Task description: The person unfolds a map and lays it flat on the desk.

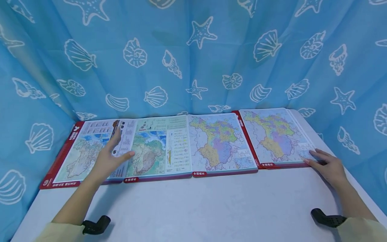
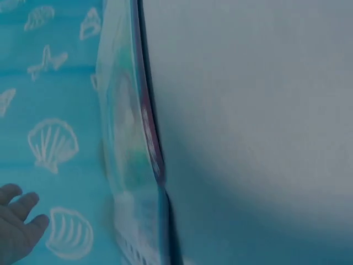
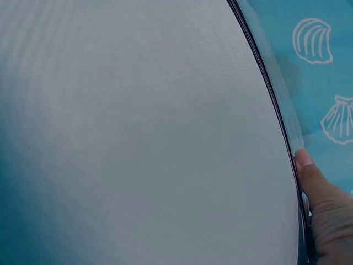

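Observation:
A row of printed map sheets lies on the white table in four places. My left hand [image 1: 109,159] is raised over the two left maps, the far-left map [image 1: 87,153] and the green relief map [image 1: 148,151], fingers straight and thumb spread, holding nothing. In the left wrist view that hand [image 2: 19,226] shows at the lower left edge. To the right lie a coloured map [image 1: 216,143] and the far-right map [image 1: 275,136]. My right hand [image 1: 331,168] touches the near right corner of the far-right map, thumb at its edge; in the right wrist view, the thumb [image 3: 311,179] meets that edge.
Behind the maps hangs a blue curtain [image 1: 169,43] with white shells and starfish, also along both sides. The white table [image 1: 211,205] extends in front of the maps. Black wrist devices [image 1: 96,226] sit at both sleeves.

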A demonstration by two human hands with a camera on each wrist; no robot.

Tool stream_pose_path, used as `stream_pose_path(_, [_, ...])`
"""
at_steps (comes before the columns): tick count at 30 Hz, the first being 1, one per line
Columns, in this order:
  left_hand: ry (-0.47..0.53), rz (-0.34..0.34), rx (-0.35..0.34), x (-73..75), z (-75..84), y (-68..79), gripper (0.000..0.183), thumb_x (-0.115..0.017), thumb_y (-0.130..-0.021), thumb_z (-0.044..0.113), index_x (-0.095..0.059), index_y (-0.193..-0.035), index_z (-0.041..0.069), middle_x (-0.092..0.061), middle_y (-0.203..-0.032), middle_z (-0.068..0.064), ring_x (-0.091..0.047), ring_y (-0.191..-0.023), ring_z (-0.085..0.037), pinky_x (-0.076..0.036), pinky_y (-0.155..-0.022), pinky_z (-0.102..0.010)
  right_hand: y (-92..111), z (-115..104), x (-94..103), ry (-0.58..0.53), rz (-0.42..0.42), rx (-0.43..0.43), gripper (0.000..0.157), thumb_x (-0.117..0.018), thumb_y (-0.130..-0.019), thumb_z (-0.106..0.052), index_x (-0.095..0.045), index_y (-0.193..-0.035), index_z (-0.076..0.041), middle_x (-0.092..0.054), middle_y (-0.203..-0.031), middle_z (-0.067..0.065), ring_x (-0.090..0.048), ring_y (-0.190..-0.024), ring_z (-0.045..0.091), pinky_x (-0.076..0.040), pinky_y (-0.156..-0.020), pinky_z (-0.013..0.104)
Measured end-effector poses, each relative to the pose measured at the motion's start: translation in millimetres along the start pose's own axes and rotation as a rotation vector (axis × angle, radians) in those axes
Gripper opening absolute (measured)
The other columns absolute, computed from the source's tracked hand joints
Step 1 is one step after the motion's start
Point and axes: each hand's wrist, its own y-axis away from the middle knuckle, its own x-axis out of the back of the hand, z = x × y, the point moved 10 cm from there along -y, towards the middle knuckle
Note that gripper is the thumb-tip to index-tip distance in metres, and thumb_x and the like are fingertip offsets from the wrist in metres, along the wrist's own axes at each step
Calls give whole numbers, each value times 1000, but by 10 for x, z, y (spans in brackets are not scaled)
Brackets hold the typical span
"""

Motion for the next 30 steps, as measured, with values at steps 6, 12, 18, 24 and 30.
stream_pose_path(6, [65, -34, -69, -254, 299, 3, 94, -70, -83, 39, -3, -149, 41, -15, -158, -4, -12, -144, -35, -13, -105, -70, -3, -46, -7, 7, 4, 0, 75, -55, -91, -50, -31, -143, -2, -16, -151, 29, -7, -135, 56, -27, -94, 72])
stream_pose_path(12, [90, -75, -108, -540, 445, -98, 95, -71, -81, 45, -6, -150, 39, -17, -158, -2, -15, -144, -32, -16, -109, -64, 0, -21, 8, 9, 4, -5, 74, -54, -91, -50, -30, -144, -3, -15, -152, 28, -5, -136, 55, -24, -95, 73])
stream_pose_path(18, [122, -127, -126, -825, 540, -169, 96, -72, -81, 43, -7, -151, 35, -15, -158, -2, -14, -145, -32, -22, -111, -58, -1, -9, 15, 2, 0, -15, 75, -55, -91, -50, -30, -144, -3, -14, -152, 28, -4, -136, 56, -22, -95, 75])
stream_pose_path(24, [126, -101, -182, -953, 754, -244, 95, -72, -82, 40, -10, -153, 30, -18, -158, -3, -17, -144, -31, -22, -110, -58, -1, -4, 13, -4, 9, -9, 74, -55, -91, -51, -31, -143, -3, -15, -152, 28, -3, -136, 55, -18, -96, 75])
stream_pose_path(30, [172, -134, -159, -1183, 975, -329, 96, -73, -79, 44, -10, -152, 35, -21, -157, -2, -19, -144, -27, -24, -109, -59, 8, -15, 20, -5, 15, 0, 73, -55, -91, -49, -33, -142, -2, -16, -151, 28, -4, -136, 56, -19, -96, 75])
